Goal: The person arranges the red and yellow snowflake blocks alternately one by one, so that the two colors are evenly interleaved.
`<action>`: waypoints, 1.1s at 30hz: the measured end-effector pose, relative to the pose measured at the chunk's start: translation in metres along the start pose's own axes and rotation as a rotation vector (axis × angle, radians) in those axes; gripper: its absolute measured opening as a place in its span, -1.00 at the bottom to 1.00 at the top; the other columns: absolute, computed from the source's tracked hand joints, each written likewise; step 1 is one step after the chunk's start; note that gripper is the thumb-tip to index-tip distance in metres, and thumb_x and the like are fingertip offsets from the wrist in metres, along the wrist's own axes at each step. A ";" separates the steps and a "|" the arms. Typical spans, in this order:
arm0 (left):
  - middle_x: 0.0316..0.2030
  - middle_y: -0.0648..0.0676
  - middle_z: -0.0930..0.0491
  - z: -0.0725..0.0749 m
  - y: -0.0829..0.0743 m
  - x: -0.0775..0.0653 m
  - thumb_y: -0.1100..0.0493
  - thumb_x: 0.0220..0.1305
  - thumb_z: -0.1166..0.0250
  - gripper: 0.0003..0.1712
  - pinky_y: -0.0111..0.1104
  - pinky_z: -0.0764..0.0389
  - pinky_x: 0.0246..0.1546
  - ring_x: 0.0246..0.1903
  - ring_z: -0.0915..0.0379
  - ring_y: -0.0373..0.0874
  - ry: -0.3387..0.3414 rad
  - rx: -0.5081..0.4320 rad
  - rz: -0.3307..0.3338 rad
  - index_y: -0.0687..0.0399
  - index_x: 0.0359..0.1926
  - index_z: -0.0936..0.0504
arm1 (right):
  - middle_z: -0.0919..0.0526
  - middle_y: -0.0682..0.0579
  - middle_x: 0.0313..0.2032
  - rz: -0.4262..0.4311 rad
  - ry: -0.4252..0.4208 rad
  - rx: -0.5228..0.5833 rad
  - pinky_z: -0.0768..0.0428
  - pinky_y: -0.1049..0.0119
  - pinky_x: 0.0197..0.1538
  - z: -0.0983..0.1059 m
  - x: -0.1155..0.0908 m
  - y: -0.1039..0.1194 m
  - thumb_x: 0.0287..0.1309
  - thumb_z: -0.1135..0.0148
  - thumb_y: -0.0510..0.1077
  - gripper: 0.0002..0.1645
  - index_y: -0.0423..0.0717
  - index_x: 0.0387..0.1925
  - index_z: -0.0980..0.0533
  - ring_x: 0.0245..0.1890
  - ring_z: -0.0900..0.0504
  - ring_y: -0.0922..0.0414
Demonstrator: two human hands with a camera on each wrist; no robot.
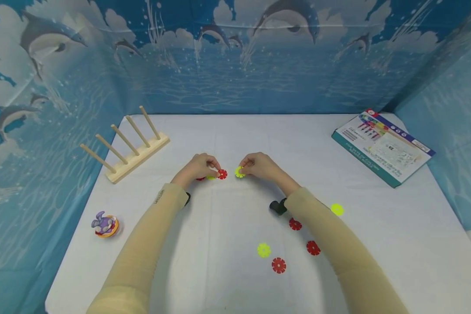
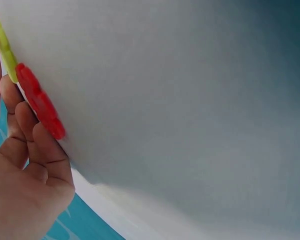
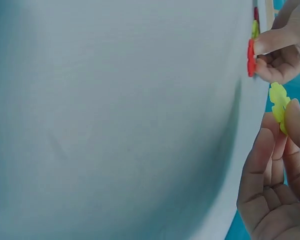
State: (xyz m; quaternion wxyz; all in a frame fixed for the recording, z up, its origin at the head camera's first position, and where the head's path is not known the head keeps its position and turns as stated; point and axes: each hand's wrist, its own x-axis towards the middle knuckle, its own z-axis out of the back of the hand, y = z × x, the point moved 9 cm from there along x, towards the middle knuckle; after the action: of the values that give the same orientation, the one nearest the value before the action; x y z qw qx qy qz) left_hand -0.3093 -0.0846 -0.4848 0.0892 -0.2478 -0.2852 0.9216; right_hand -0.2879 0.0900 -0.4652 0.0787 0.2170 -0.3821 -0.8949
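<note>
My left hand (image 1: 198, 169) pinches a short row of joined flower-shaped discs over the middle of the table. In the left wrist view, a red disc (image 2: 40, 102) is at one end, a yellow disc (image 2: 6, 52) follows, and another red one is partly cut off at the frame's edge. Facing it from the right, my right hand (image 1: 262, 167) holds a single yellow flower-shaped disc (image 1: 239, 172) between thumb and fingers. A small gap separates this yellow disc (image 3: 278, 102) from the row's red end in the right wrist view.
Loose red discs (image 1: 278, 265) and yellow discs (image 1: 264, 250) lie near and beneath the right forearm. A wooden peg stand (image 1: 138, 158) is at back left, a purple toy figure (image 1: 104, 224) at front left. A flat box (image 1: 382, 148) lies at back right.
</note>
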 end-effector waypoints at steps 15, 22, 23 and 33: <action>-0.04 0.09 -0.48 -0.002 0.002 0.001 0.11 0.20 -0.40 -0.79 -0.26 -0.47 -0.03 0.02 -0.29 -0.02 0.007 -0.016 0.016 0.00 -0.13 -0.69 | -0.67 -0.02 -0.32 -0.046 0.012 0.009 -0.48 0.42 -0.28 -0.014 0.024 -0.002 0.17 -0.36 -0.12 -0.74 -0.15 -0.14 -0.61 -0.40 -0.53 0.17; -0.08 0.07 -0.48 -0.001 0.001 0.000 0.13 0.19 -0.40 -0.79 -0.33 -0.45 -0.17 -0.04 -0.31 -0.04 0.005 -0.021 0.000 0.03 -0.14 -0.69 | -0.66 -0.03 -0.28 -0.068 -0.032 -0.065 -0.45 0.39 -0.28 -0.017 0.024 0.006 0.15 -0.37 -0.11 -0.76 -0.15 -0.18 -0.63 -0.36 -0.51 0.14; -0.08 0.07 -0.48 -0.001 0.001 0.000 0.13 0.19 -0.40 -0.79 -0.33 -0.46 -0.16 -0.04 -0.31 -0.04 0.005 -0.019 -0.001 0.03 -0.14 -0.69 | -0.66 -0.03 -0.27 -0.068 -0.043 -0.079 -0.44 0.39 -0.28 -0.018 0.024 0.007 0.15 -0.37 -0.11 -0.76 -0.15 -0.19 -0.64 -0.35 -0.50 0.14; -0.03 0.11 -0.48 -0.002 0.001 0.002 0.12 0.19 -0.41 -0.78 -0.22 -0.45 0.02 0.01 -0.31 -0.01 0.007 -0.006 0.003 0.02 -0.13 -0.69 | -0.66 -0.01 -0.32 -0.054 -0.100 -0.152 -0.40 0.39 -0.31 -0.021 0.022 0.012 0.15 -0.36 -0.13 -0.79 -0.16 -0.20 -0.64 -0.37 -0.49 0.16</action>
State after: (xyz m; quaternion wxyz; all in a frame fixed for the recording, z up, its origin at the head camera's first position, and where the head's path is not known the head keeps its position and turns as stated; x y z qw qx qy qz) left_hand -0.3098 -0.0840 -0.4872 0.0877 -0.2516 -0.2874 0.9200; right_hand -0.2985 0.0614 -0.4762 0.0515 0.1759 -0.3102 -0.9328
